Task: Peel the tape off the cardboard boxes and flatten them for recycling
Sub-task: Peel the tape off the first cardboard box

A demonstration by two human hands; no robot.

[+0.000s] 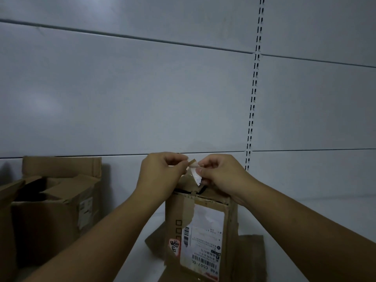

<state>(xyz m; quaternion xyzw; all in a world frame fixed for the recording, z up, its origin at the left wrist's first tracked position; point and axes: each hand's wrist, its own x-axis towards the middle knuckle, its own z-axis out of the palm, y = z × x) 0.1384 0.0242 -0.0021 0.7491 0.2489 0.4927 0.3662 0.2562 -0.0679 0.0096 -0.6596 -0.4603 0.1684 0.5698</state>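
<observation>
the grey panelled wall (142, 88) with its slotted upright (254, 88) fills most of the dim view. the large open cardboard box (50, 216) at left is cut off by the frame edge, its inside dark. the smaller cardboard box (230, 220) stands upright at centre, torn, its printed label (205, 241) running off the bottom edge. the left hand (160, 176) and right hand (219, 174), fingers curled, meet above its top flap, both pinching a crumpled strip of tape (194, 171).

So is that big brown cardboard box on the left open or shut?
Open. The big brown cardboard box has its top flaps loose and splayed, with a dark gap showing inside.
</observation>
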